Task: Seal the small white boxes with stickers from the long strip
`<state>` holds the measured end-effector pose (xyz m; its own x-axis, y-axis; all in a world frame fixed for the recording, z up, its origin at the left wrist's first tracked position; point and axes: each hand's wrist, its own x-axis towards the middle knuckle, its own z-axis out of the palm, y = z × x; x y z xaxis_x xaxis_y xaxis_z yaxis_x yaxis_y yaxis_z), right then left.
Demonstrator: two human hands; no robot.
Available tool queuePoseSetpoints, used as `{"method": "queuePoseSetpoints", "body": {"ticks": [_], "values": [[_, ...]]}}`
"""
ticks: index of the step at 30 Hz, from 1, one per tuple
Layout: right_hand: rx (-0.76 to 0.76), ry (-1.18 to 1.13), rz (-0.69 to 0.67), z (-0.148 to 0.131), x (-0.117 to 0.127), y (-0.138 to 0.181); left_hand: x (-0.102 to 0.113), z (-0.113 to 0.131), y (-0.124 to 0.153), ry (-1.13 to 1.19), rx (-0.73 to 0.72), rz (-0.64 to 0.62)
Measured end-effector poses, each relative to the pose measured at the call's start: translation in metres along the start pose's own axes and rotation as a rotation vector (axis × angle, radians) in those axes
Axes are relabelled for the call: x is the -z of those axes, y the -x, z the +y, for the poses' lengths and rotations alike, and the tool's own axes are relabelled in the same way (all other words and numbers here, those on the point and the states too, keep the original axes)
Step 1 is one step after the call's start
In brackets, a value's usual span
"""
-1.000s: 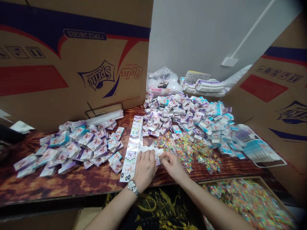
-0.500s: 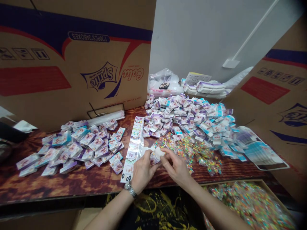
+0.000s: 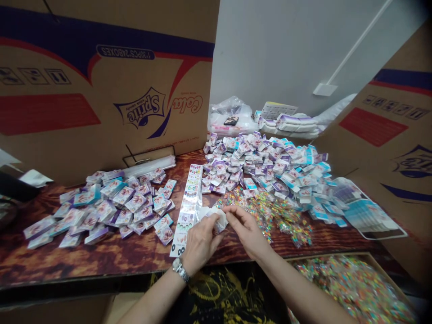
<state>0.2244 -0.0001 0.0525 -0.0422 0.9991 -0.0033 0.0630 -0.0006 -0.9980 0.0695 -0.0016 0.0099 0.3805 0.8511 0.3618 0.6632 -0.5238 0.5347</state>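
My left hand (image 3: 200,243), with a watch on its wrist, and my right hand (image 3: 245,233) meet over the near edge of the table. Both pinch a small white and purple packet (image 3: 216,217) between thumb and fingers. Just left of my hands lies a long strip of printed stickers (image 3: 187,208). Small clear bags of colourful bits (image 3: 270,211) lie scattered right of my hands.
A heap of small purple and turquoise boxes (image 3: 104,204) covers the brown table (image 3: 101,256) at left, a larger heap (image 3: 270,166) at back right. Big cardboard cartons (image 3: 101,90) stand behind and at right (image 3: 388,135). A tray of colourful bags (image 3: 351,283) sits low right.
Both hands have lifted a little off the table and drawn closer, working the small packet between the fingers. The view has shifted slightly.
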Motion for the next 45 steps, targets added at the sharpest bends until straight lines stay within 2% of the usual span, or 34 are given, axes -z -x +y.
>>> {"method": "queuePoseSetpoints", "body": {"ticks": [3, 5, 10, 14, 16, 21, 23, 25, 27, 29, 31, 33, 35, 36, 38, 41, 45], "values": [[-0.100, -0.049, -0.020, -0.002, -0.003, -0.006, 0.001, 0.002, 0.001, -0.032, 0.020, -0.008], [-0.096, 0.019, -0.014, -0.003, -0.003, -0.007, 0.000, 0.003, 0.000, -0.037, 0.058, -0.017], [0.216, 0.434, 0.019, -0.009, -0.005, 0.000, -0.002, 0.007, -0.003, -0.088, 0.108, -0.068], [0.432, 0.593, -0.008, -0.006, -0.012, 0.011, 0.000, 0.010, -0.004, -0.110, 0.162, -0.096], [0.468, 0.625, -0.025, -0.002, -0.015, 0.014, -0.001, 0.010, -0.003, -0.123, 0.172, -0.099], [0.391, 0.607, -0.082, 0.008, -0.013, 0.005, 0.002, 0.007, -0.003, -0.159, 0.163, -0.092], [0.349, 0.582, -0.176, 0.011, -0.009, -0.013, 0.007, 0.006, -0.006, -0.166, 0.163, -0.077], [0.249, 0.473, -0.232, 0.010, -0.003, -0.042, 0.015, 0.006, -0.010, -0.179, 0.144, 0.020], [0.101, 0.287, -0.140, 0.006, 0.005, -0.076, 0.022, 0.006, -0.012, -0.176, 0.103, 0.159], [0.028, 0.082, 0.035, 0.001, 0.011, -0.106, 0.023, 0.006, -0.012, -0.130, 0.057, 0.195], [0.010, -0.007, 0.167, 0.000, 0.017, -0.120, 0.017, 0.004, -0.008, -0.076, 0.025, 0.088], [0.009, 0.130, 0.177, 0.009, 0.021, -0.113, 0.004, 0.002, -0.002, -0.068, 0.013, -0.077], [0.005, 0.451, 0.037, 0.026, 0.025, -0.089, -0.010, 0.000, 0.004, -0.137, 0.022, -0.221], [0.001, 0.651, -0.078, 0.035, 0.026, -0.074, -0.016, -0.001, 0.005, -0.193, 0.027, -0.283], [-0.023, 0.803, -0.174, 0.053, 0.027, -0.043, -0.027, -0.002, 0.007, -0.297, 0.034, -0.377], [-0.060, 0.928, -0.165, 0.072, 0.022, -0.013, -0.036, -0.001, 0.005, -0.369, 0.035, -0.435], [-0.061, 1.008, -0.139, 0.084, 0.014, -0.006, -0.043, -0.001, 0.004, -0.402, 0.023, -0.447]]}}
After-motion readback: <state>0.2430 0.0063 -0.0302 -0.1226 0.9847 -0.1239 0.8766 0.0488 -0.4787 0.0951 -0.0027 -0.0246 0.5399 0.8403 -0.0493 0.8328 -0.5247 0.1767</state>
